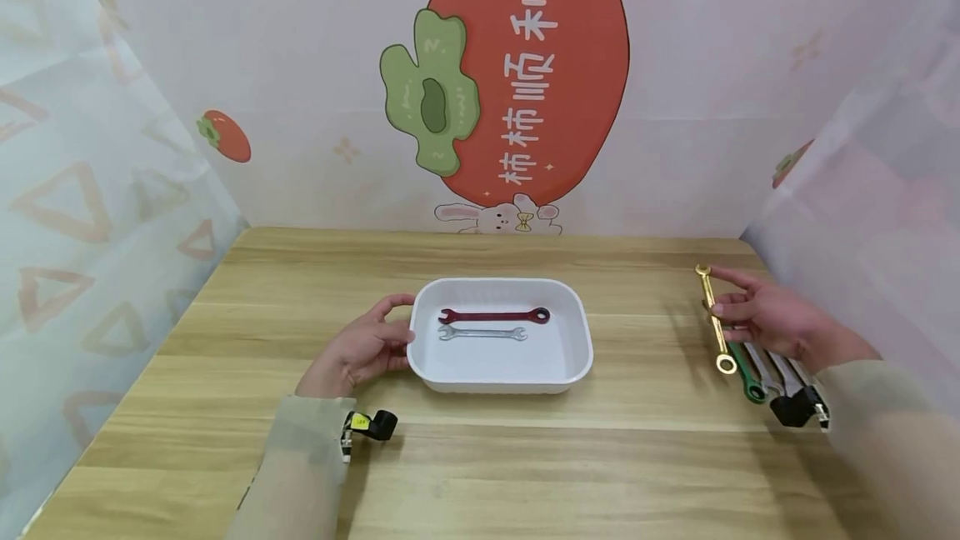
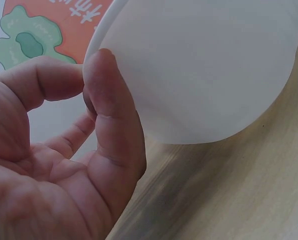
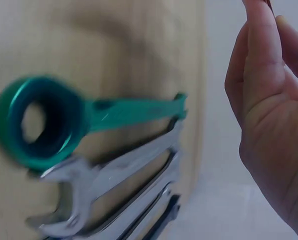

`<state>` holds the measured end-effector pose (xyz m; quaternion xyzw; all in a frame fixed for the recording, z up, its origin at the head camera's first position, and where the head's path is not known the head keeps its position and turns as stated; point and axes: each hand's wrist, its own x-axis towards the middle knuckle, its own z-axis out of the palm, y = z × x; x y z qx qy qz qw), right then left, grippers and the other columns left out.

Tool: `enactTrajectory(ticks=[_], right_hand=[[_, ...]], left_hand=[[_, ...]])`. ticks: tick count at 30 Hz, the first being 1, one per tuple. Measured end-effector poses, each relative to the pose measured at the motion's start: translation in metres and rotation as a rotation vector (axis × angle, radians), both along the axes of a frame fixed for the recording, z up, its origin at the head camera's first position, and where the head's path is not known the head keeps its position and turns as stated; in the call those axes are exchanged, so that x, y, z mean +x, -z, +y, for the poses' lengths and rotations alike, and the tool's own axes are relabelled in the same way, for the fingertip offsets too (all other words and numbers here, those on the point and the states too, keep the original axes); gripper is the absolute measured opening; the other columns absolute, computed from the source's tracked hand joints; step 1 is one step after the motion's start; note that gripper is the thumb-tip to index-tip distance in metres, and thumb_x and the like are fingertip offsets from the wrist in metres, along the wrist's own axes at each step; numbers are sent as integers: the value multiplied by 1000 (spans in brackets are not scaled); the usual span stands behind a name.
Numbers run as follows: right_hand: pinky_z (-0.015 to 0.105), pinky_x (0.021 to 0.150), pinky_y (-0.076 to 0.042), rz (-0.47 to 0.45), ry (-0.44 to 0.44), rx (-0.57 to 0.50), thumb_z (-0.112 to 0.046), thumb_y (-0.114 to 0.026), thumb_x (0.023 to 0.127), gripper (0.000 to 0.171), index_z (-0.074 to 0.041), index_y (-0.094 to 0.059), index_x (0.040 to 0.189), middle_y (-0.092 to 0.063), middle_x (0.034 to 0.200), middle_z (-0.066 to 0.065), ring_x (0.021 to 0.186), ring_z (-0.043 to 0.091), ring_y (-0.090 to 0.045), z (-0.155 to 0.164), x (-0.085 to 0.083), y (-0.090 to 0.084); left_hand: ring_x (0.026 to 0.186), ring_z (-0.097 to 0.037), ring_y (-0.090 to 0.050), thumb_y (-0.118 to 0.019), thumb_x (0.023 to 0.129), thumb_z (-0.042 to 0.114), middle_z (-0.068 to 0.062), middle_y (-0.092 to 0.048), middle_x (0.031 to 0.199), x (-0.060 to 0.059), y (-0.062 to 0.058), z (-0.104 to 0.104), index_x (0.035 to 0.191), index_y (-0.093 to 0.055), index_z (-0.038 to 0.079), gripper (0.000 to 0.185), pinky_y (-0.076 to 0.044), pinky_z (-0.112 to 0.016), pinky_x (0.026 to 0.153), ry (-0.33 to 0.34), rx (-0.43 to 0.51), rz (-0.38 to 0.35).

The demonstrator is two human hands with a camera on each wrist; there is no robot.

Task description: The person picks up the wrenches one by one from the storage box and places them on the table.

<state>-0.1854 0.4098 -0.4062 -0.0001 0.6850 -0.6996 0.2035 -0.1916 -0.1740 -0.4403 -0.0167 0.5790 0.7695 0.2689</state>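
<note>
My left hand (image 1: 365, 346) pinches the left rim of a white tray (image 1: 500, 382) between thumb and finger, as the left wrist view shows close up. Inside the tray lie a red combination wrench (image 1: 495, 317) and, just in front of it, a smaller silver open-ended wrench (image 1: 483, 332). At the right, my right hand (image 1: 780, 319) holds a gold combination wrench (image 1: 714, 311) by its middle, over the table. Beneath that hand is a green wrench (image 3: 134, 114), its ring end toward me, beside a silver wrench (image 3: 124, 170). Only a fingertip grip shows in the right wrist view.
More silver wrenches (image 3: 144, 205) lie side by side right of the green one, partly hidden by my right arm. The wooden table (image 1: 480, 473) ends at a printed back wall (image 1: 315, 190), with side walls at left and right. Each wrist carries a small black camera (image 1: 384, 425).
</note>
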Motion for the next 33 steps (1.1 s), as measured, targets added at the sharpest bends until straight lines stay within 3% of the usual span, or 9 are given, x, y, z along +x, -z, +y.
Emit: enactTrajectory(ticks=[4,8,11,14,24,30,33], right_hand=[[35,70,-59,-8,-23,66,0,-58,99,60,-36,-41,144,-51,104,13,81,16,-60,10,1,16],[39,74,-59,-24,-38,170,-6,-58,100,69,-28,-26,157,-48,109,14,83,16,-58,14,4,25],[42,76,-58,-27,-45,210,-7,-57,101,76,-17,-12,161,-48,109,15,85,17,-59,15,6,27],[44,77,-58,-29,-45,224,-5,-55,101,76,-12,-7,161,-50,107,15,84,18,-61,15,8,28],[48,78,-57,-31,-33,343,-3,-53,101,73,-6,-9,159,-51,111,19,88,25,-62,11,9,32],[46,73,-57,-34,-48,451,-3,-52,100,71,2,-9,157,-60,100,15,70,18,-59,-4,9,25],[42,68,-57,-55,-40,476,-3,-51,100,69,4,-12,156,-57,86,8,62,15,-51,-8,9,22]], left_hand=[[72,-23,-57,-55,89,-10,-21,-58,106,1,1,0,144,-35,15,64,-54,-33,63,-4,-13,5],[73,-23,-58,-56,89,-9,-20,-58,106,1,2,1,144,-36,15,64,-54,-33,64,-5,-25,4],[73,-23,-57,-56,89,-9,-20,-58,105,1,2,2,144,-36,16,63,-54,-33,64,-3,-31,6],[72,-23,-57,-56,89,-9,-20,-58,104,1,2,2,144,-36,16,63,-54,-33,64,-3,-34,8],[73,-23,-58,-56,89,-8,-20,-58,103,0,1,2,145,-35,16,64,-54,-33,64,5,-40,18],[73,-22,-58,-55,90,-9,-17,-59,100,0,0,2,144,-35,15,63,-54,-34,64,2,-18,13],[74,-23,-58,-54,91,-9,-18,-59,100,1,0,1,144,-35,16,62,-54,-34,64,0,-19,12]])
